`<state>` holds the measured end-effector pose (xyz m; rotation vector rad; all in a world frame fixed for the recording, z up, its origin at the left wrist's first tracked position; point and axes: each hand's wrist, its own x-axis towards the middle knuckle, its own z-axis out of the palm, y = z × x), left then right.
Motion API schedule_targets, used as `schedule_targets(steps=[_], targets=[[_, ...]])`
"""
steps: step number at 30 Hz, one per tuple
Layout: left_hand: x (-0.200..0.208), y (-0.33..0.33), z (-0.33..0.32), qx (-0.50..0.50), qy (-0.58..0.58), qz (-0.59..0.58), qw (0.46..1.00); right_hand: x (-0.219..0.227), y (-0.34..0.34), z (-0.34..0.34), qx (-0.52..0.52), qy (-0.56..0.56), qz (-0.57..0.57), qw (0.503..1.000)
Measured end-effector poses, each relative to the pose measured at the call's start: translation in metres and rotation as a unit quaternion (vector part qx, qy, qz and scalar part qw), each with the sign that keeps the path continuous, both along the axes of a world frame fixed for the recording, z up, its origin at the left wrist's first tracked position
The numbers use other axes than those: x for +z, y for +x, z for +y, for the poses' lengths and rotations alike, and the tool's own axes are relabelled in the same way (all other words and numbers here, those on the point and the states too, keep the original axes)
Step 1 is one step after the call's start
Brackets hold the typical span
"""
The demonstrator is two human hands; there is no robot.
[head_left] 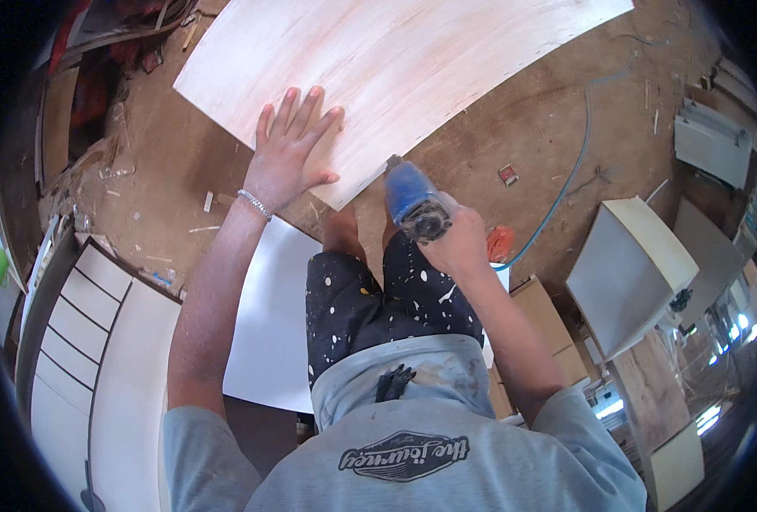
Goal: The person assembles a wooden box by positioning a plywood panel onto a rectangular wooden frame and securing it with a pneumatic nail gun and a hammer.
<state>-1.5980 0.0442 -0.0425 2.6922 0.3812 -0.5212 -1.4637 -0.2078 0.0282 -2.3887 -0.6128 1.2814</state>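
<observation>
My left hand (291, 152) lies flat with its fingers spread on a large whitish wooden board (395, 77), near the board's close corner. A bracelet circles that wrist. In my right hand (461, 239) is a blue nail gun (410, 192), my fingers closed round it. Its nose is at the board's right edge, close to the near corner; whether it touches cannot be made out. My legs are beneath that corner, in dark paint-spotted shorts (348, 299). What supports the board is hidden.
A blue air hose (581, 162) curves across the brown floor on the right, beside an orange object (499, 244) and a small red packet (508, 175). White panels (267, 316) stand at left. A pale cabinet box (626, 273) and cardboard (540, 316) sit at right. Scraps litter the floor.
</observation>
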Motion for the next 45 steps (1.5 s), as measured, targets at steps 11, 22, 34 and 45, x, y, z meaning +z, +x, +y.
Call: schedule_targets(steps=[11, 22, 34, 45], targets=[[0.015, 0.01, -0.006, -0.02, 0.027, 0.026, 0.999, 0.007, 0.006, -0.001, 0.012, 0.001, -0.048, 0.999], [0.059, 0.054, -0.033, 0.032, 0.044, 0.135, 0.989, -0.001, 0.096, -0.024, 0.097, 0.071, 0.069, 0.99], [0.015, 0.338, -0.119, 0.171, 0.014, -0.116, 0.978, 0.017, 0.231, -0.228, -0.067, -0.155, -0.031, 0.985], [0.006, 0.361, -0.114, 0.128, 0.066, -0.026, 0.989, -0.013, 0.176, -0.377, -0.115, -0.264, 0.081, 0.954]])
